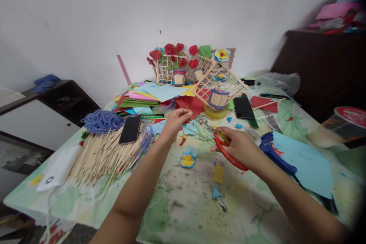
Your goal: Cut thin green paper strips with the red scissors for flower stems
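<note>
My right hand (237, 145) is closed around the red-orange handles of a pair of scissors (225, 150), whose blades point up and left toward my other hand. My left hand (177, 121) is closed in a pinch just left of the blade tips. What sits between its fingertips is too thin to make out. Below the hands, a blue and yellow paper flower (188, 160) lies on the tablecloth beside a light blue paper round (190, 150). A yellow paper piece (219, 174) and a blue paper scrap (216, 193) lie nearer to me.
Bamboo sticks (97, 156), purple yarn (103, 121) and a phone (130, 129) are at left. Behind stand stick lattices (168, 70) with paper flowers and a tilted lattice with a stick pot (219, 99). A blue glue gun (274, 156), blue paper (307, 164) and black phone (243, 107) are right.
</note>
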Motion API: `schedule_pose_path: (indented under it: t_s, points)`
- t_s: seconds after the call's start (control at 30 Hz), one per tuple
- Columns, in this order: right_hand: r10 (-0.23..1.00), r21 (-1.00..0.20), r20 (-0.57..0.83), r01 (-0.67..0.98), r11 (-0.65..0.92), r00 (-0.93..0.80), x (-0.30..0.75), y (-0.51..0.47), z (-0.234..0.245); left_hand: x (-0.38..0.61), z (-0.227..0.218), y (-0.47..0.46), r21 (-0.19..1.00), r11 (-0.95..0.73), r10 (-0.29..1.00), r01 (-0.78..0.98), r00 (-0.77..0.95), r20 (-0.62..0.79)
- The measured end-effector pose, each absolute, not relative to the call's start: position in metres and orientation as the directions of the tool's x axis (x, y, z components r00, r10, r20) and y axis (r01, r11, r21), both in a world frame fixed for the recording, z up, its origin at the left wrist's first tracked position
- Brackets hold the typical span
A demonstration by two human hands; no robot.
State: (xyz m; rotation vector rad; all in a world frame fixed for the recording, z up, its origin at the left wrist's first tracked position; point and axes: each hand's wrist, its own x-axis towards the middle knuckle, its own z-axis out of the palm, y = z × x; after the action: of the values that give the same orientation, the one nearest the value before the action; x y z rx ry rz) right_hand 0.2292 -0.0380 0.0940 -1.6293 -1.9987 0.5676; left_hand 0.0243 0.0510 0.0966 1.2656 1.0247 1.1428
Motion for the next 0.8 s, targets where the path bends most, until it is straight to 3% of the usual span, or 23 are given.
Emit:
schedule_pose_path:
  t_s: [0.57,0.8]
  points:
    - [0.977,-0.715,0.067,0.673,0.190,-0.204,0.2295,-0.0410,0.0932,0.0201,0.0991,0.0522,0.984,-0.094,0.983,-0.149,0.141,0.115]
    - [0.975,-0.776,0.011,0.613,0.147,-0.220,0.2296,-0.0407,0.0941,0.0213,0.1008,0.0502,0.988,-0.109,0.982,-0.109,0.141,0.124]
